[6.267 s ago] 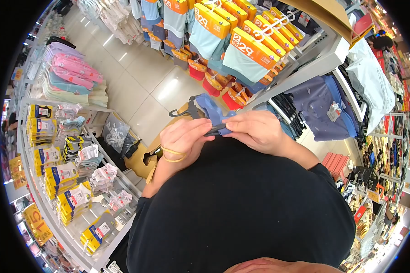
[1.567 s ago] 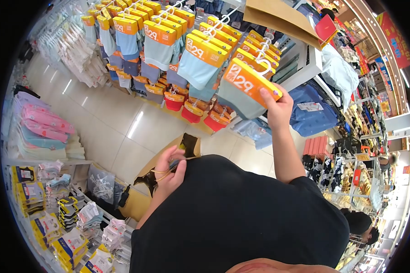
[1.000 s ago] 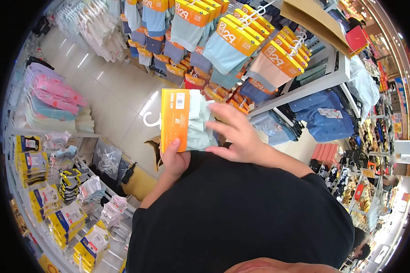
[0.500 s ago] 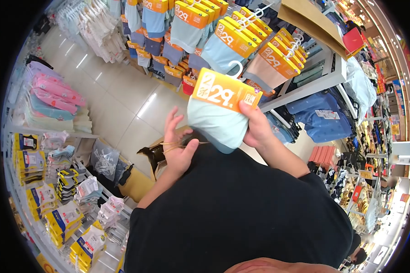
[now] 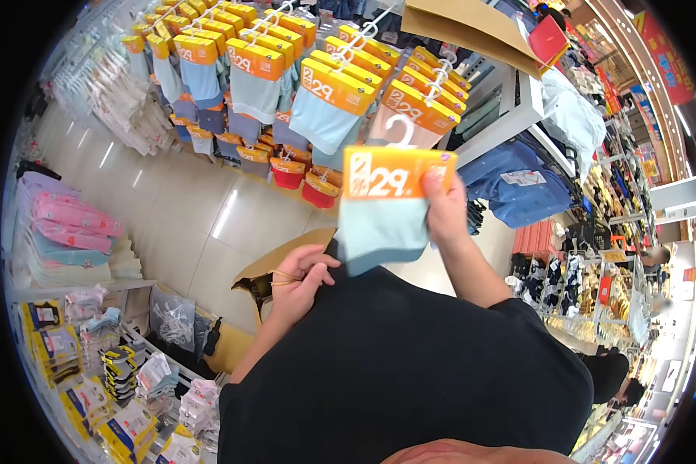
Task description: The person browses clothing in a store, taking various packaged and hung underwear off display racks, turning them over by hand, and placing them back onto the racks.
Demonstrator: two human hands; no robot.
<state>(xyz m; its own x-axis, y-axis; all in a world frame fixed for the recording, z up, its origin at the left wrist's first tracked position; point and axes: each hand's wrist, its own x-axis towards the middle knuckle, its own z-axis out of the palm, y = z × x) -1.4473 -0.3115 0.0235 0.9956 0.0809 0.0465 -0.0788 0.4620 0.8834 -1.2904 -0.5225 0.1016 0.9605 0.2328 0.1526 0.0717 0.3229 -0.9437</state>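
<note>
"Start near. Right hand (image 5: 445, 210)?"
"Grips light-blue garment pack (image 5: 383, 232) between fingers at right edge of orange card (image 5: 398, 172), with white hook (image 5: 400, 130) up."
"Left hand (image 5: 298, 284)?"
"Curls fingers loosely, near lower left of pack; cannot tell if holding anything."
"Farther?"
"Note open brown container (image 5: 282, 251) just beyond left hand, then tiled floor (image 5: 189, 205), then orange-carded packs (image 5: 329, 100) hanging in rows."

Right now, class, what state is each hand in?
Left hand: fingers loosely curled; whether they hold anything cannot be told.
Right hand: closed, holding the orange-topped pack.
</note>
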